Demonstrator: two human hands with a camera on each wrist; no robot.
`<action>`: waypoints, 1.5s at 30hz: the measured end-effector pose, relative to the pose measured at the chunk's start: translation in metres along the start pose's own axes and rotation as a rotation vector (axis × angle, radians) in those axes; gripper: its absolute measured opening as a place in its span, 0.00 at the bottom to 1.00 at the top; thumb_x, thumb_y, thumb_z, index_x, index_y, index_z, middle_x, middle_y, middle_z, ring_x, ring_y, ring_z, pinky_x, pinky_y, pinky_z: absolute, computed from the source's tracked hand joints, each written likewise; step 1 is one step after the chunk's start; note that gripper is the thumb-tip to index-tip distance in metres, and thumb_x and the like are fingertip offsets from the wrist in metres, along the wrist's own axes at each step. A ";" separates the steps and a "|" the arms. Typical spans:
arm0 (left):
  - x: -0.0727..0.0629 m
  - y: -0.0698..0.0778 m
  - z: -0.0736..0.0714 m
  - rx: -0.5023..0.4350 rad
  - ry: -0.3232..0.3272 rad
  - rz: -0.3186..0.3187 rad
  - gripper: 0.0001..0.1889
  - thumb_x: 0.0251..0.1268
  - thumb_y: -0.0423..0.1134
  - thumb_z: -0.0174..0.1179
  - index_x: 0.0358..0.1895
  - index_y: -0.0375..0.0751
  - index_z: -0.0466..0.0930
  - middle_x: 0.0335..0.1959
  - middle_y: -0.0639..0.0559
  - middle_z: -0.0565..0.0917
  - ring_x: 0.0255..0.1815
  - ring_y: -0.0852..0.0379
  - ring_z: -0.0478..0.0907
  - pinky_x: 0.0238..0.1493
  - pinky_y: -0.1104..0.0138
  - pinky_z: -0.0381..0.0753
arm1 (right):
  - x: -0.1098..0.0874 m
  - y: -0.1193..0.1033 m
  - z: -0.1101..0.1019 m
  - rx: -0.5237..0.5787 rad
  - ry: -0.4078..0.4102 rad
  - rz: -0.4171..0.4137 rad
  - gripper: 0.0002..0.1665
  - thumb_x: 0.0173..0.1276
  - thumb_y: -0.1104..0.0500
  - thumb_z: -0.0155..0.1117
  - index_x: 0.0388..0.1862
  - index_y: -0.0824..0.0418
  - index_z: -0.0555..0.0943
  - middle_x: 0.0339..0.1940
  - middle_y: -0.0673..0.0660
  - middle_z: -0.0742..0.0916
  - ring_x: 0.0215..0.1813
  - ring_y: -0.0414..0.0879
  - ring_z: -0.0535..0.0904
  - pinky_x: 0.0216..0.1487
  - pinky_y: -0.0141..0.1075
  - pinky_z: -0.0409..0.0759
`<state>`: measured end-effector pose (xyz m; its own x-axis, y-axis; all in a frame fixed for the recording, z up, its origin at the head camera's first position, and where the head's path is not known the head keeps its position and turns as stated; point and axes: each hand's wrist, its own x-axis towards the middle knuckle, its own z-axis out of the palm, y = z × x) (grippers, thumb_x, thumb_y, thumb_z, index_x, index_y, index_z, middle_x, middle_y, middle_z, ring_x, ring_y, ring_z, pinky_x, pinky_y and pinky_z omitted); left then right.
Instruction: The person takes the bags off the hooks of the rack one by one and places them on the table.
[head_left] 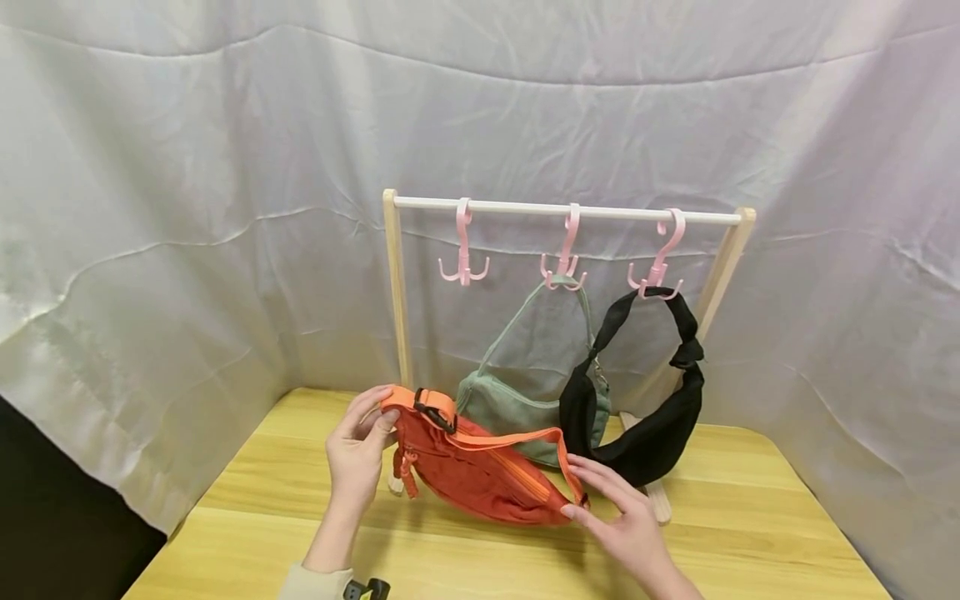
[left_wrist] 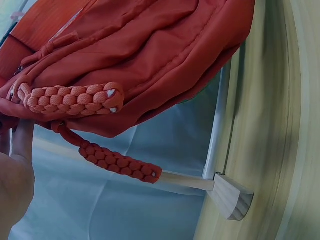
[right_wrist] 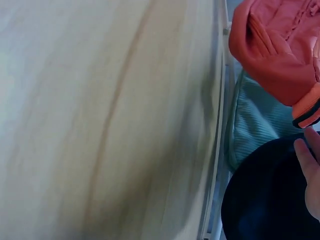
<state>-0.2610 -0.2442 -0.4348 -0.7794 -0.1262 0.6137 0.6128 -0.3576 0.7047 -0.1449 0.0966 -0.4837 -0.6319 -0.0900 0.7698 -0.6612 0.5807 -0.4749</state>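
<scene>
With our left hand (head_left: 356,462) we pinch one end of a red bag (head_left: 465,479) between thumb and fingers. Our right hand (head_left: 624,521) is not closed: its fingers lie fairly straight, touching the orange strap (head_left: 513,437), while its thumb touches the bag's other end. So the bag sits between our two hands, tilted down toward the right one; we cannot tell whether its lower edge touches the table (head_left: 262,508) beneath. Right beside the left hand's grip we see a black buckle (head_left: 435,415) on the strap, and just below that grip two braided zipper pulls (left_wrist: 75,99) dangle.

Directly behind the red bag, between our hands, a green bag (head_left: 495,404) hangs by its strap from the middle pink hook (head_left: 570,237). Just beyond our right hand, a black bag (head_left: 652,442) hangs from the right pink hook (head_left: 667,246). Up beyond our left hand is the left pink hook (head_left: 463,242). All three hooks hang on the white rail (head_left: 517,207) of a wooden rack (head_left: 396,292). Farthest from both hands, we see a pale, creased curtain (head_left: 225,125).
</scene>
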 end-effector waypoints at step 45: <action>0.003 0.018 -0.068 0.226 0.005 -0.065 0.17 0.69 0.19 0.61 0.59 0.22 0.81 0.60 0.49 0.82 0.48 0.61 0.88 0.38 0.64 0.89 | 0.027 -0.008 0.043 0.177 -0.015 -0.126 0.25 0.57 0.81 0.73 0.53 0.66 0.88 0.54 0.66 0.89 0.45 0.44 0.87 0.34 0.26 0.79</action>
<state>-0.2613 -0.3138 -0.4441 -0.8183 -0.1148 0.5633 0.5748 -0.1493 0.8046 -0.1736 0.0546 -0.4777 -0.5449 -0.1657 0.8220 -0.7952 0.4131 -0.4439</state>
